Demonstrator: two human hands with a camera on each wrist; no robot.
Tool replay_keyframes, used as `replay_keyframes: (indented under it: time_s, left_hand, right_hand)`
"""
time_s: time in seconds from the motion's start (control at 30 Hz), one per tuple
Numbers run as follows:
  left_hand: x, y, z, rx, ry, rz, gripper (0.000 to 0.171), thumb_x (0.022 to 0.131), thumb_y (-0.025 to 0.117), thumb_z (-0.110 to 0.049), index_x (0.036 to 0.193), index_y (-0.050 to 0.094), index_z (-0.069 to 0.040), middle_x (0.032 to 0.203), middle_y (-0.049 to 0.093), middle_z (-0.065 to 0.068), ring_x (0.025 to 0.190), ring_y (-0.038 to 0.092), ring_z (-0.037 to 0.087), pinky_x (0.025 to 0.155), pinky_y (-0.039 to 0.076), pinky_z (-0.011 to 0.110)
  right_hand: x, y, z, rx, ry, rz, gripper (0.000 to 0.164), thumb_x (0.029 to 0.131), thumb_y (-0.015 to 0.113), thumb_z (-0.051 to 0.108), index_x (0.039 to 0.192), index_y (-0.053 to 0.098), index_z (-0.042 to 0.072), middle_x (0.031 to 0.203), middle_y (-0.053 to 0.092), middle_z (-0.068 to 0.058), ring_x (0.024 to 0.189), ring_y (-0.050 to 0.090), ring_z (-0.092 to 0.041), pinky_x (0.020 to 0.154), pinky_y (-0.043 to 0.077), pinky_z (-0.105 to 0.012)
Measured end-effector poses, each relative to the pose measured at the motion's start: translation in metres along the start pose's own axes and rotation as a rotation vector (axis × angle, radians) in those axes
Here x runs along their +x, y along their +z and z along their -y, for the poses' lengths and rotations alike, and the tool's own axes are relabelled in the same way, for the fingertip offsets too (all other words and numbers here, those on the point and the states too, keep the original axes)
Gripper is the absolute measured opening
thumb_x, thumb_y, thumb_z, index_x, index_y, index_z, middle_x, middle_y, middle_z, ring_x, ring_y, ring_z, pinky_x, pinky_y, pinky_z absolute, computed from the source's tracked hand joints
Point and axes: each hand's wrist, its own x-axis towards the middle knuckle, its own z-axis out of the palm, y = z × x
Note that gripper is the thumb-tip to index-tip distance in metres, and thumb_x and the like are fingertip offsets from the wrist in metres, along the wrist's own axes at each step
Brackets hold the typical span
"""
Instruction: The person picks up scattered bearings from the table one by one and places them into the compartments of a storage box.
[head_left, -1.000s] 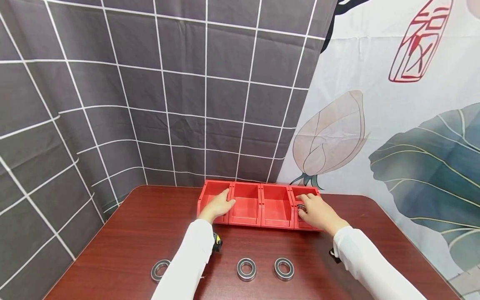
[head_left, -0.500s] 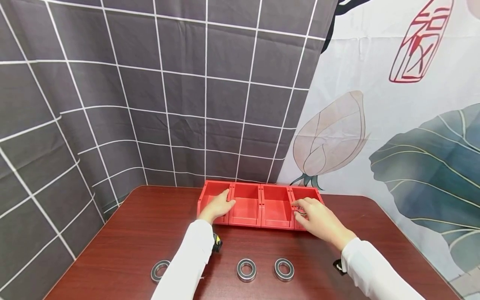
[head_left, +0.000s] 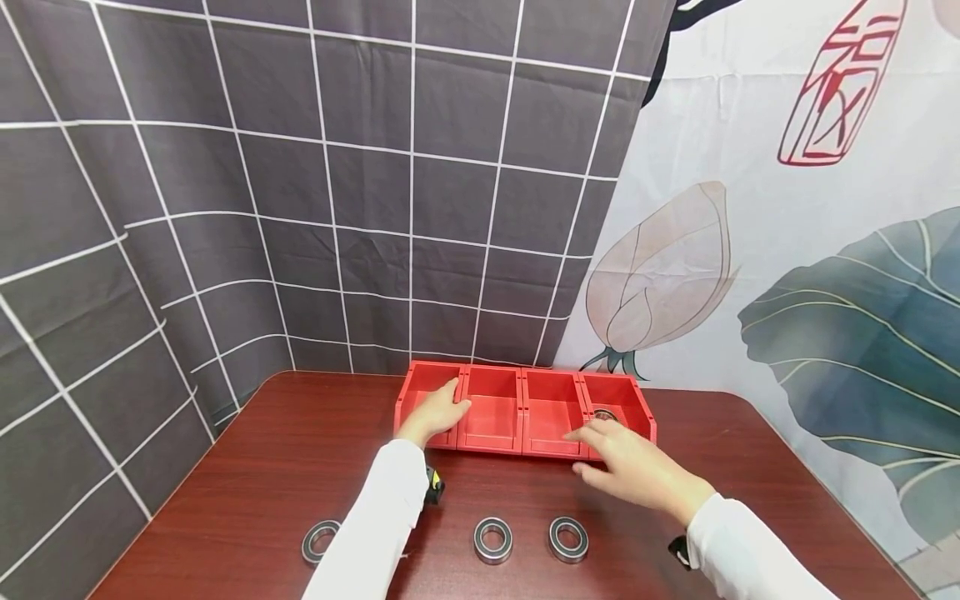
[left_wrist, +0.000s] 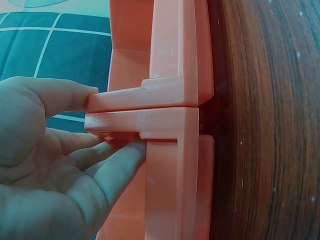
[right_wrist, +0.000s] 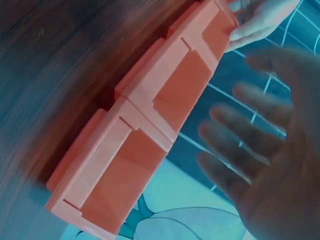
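Note:
A row of red plastic bins (head_left: 491, 446) stands along the back of the table. My left hand (head_left: 435, 414) pinches the two adjoining side walls (left_wrist: 137, 97) between the leftmost bin and its neighbour, thumb on one side and fingers on the other. My right hand (head_left: 637, 467), fingers spread and holding nothing, hovers in front of the rightmost bin (head_left: 642, 412). Inside that bin lies a ball bearing (head_left: 602, 413), partly hidden by the hand. In the right wrist view the right hand (right_wrist: 270, 165) is blurred and apart from the bins.
Two more bearings lie flat on the table front: a middle bearing (head_left: 478, 542) and a right-hand bearing (head_left: 553, 542). Another bearing (head_left: 310, 546) is partly covered by the left sleeve. A grey gridded cloth (head_left: 360, 208) hangs right behind the table (head_left: 262, 467).
My right hand has let go of the bearing in the rightmost bin and drawn back out toward the front, its fingers spreading. The left hand has stayed put.

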Motion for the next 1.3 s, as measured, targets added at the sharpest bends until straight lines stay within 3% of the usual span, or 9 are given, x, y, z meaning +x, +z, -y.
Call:
replay_keyframes:
  time_s: [0.1, 0.27, 1.0, 1.3]
  left_hand:
    - [0.001, 0.000, 0.000, -0.001, 0.003, -0.002, 0.067, 0.095, 0.058, -0.027, 0.148, 0.031, 0.002, 0.149, 0.038, 0.021, 0.136, 0.037, 0.038, 0.110, 0.030, 0.053]
    - [0.002, 0.001, 0.001, 0.006, 0.008, -0.005, 0.067, 0.095, 0.058, -0.027, 0.148, 0.031, 0.002, 0.149, 0.037, 0.021, 0.136, 0.037, 0.037, 0.110, 0.030, 0.052]
    - [0.001, 0.000, 0.001, -0.013, -0.010, 0.004, 0.067, 0.095, 0.058, -0.028, 0.149, 0.030, 0.001, 0.150, 0.036, 0.020, 0.137, 0.035, 0.037, 0.111, 0.029, 0.052]
    - [0.001, 0.000, 0.000, -0.031, -0.024, 0.006, 0.068, 0.095, 0.058, -0.029, 0.150, 0.030, 0.000, 0.150, 0.036, 0.020, 0.137, 0.035, 0.037, 0.110, 0.029, 0.053]
  right_hand:
    - [-0.005, 0.004, 0.004, 0.041, -0.075, 0.093, 0.038, 0.083, 0.074, 0.034, 0.117, 0.066, 0.017, 0.110, 0.061, 0.005, 0.102, 0.054, -0.013, 0.090, 0.051, -0.038]
    - [-0.010, 0.008, 0.011, 0.095, -0.100, 0.169, 0.044, 0.082, 0.074, 0.039, 0.119, 0.064, 0.017, 0.113, 0.060, 0.006, 0.102, 0.053, -0.013, 0.089, 0.051, -0.038]
    - [-0.023, 0.030, 0.022, 0.194, -0.195, 0.291, 0.053, 0.076, 0.080, 0.043, 0.123, 0.062, 0.027, 0.117, 0.056, 0.014, 0.107, 0.052, -0.009, 0.089, 0.049, -0.032]
    - [-0.025, 0.036, 0.027, 0.186, -0.222, 0.286, 0.054, 0.073, 0.083, 0.036, 0.122, 0.062, 0.027, 0.116, 0.056, 0.014, 0.106, 0.052, -0.009, 0.086, 0.049, -0.028]
